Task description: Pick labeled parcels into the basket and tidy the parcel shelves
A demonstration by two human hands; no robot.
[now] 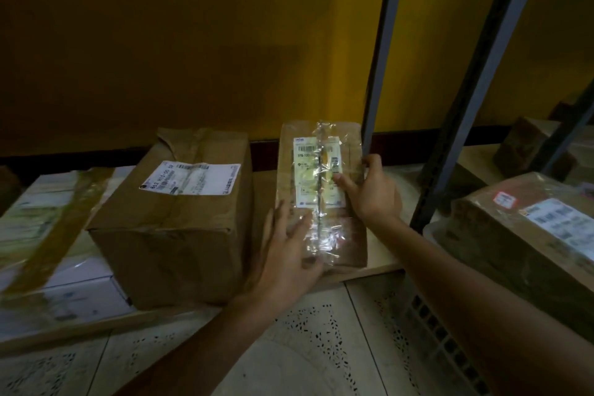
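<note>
A narrow brown parcel [324, 244] with a white label and shiny clear tape lies on the low shelf board [382, 264]. My left hand [289, 254] grips its near left corner, fingers spread over the top. My right hand [373, 190] clasps its right edge, thumb on the label. To its left stands a bigger brown labeled box [173, 228], and further left lies a white parcel [48, 235] crossed by brown tape. At the right, a basket [450, 325] holds a brown labeled parcel [527, 235].
Two grey shelf uprights [382, 51] [479, 87] rise just right of the held parcel. More brown parcels [527, 145] sit on the neighbouring shelf at far right. A yellow wall is behind. Pale patterned floor tiles [305, 341] lie below the shelf edge.
</note>
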